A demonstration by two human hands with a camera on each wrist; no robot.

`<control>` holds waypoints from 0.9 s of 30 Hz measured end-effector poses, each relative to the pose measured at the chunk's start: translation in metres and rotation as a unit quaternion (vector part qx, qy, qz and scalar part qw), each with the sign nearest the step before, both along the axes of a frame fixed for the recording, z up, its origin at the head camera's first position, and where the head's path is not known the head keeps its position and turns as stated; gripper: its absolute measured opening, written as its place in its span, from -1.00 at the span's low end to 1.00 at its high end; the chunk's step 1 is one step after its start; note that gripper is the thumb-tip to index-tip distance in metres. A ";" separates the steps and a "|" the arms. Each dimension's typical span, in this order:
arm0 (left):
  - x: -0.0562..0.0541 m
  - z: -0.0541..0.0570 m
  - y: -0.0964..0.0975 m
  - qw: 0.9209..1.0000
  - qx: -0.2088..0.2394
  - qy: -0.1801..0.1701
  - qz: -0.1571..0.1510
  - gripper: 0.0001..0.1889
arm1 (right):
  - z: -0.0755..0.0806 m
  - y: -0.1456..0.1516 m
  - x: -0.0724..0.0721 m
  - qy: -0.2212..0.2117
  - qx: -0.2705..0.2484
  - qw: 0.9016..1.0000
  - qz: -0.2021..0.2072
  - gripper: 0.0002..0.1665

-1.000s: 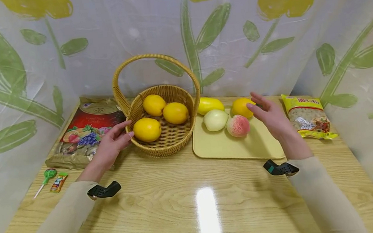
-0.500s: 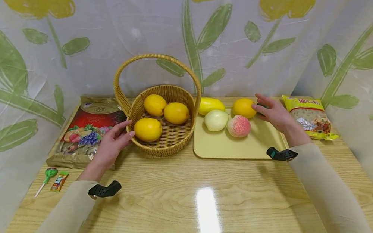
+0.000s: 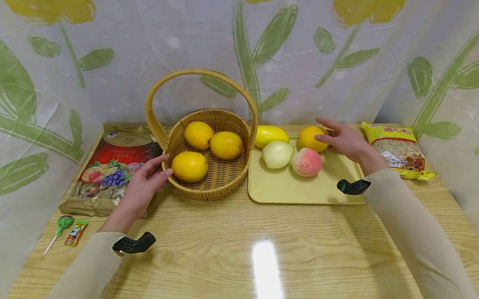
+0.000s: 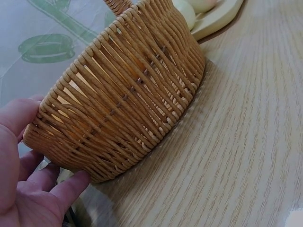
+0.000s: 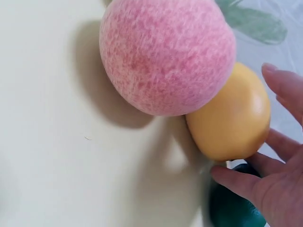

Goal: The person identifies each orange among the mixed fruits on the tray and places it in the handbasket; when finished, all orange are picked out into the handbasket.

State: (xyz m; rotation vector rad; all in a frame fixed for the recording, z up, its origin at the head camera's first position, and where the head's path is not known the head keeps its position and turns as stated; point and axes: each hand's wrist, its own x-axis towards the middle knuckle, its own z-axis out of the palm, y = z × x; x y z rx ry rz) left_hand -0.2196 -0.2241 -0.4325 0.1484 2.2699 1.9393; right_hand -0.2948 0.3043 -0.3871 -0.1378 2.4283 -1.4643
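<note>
My left hand [image 3: 141, 185] is at the left side of a wicker basket [image 3: 213, 189]; its fingertips touch the wall near the rim. In the left wrist view its relaxed fingers [image 4: 71, 189] lie along the woven side. Inside the basket sit three yellow mango-like fruits [image 3: 190, 166]. My right hand [image 3: 347, 143] reaches over a yellow tray [image 3: 295, 190], thumb and fingers spread beside an orange-yellow round fruit [image 5: 232, 116]. A pink speckled peach [image 3: 306, 162] lies in front of that fruit. A dark green round thing [image 5: 234, 208] shows beneath the fingers in the right wrist view.
The tray also bears a pale green fruit [image 3: 277, 154] and a long yellow fruit [image 3: 270, 135]. A candy bag [image 3: 111, 171] stands left, with a lollipop [image 3: 62, 225] and a small wrapped candy [image 3: 76, 233] before it. A yellow food packet [image 3: 397, 149] lies right of the tray.
My right hand first drew back slightly to the right, then moved left and forward to the orange-yellow fruit, covering the dark green thing in the head view. The left hand stays at the basket.
</note>
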 end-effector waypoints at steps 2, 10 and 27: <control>0.000 0.000 0.000 1.000 0.001 -0.001 0.000 -0.33 | -0.003 0.000 -0.003 0.000 0.002 1.000 0.015 -0.18; 0.000 0.000 0.000 1.000 -0.001 -0.002 0.001 -0.32 | -0.009 -0.004 -0.009 -0.004 -0.003 0.999 0.034 -0.23; -0.001 -0.001 0.000 1.000 0.000 0.000 -0.001 -0.33 | 0.014 -0.017 0.002 0.000 0.045 0.997 0.055 -0.22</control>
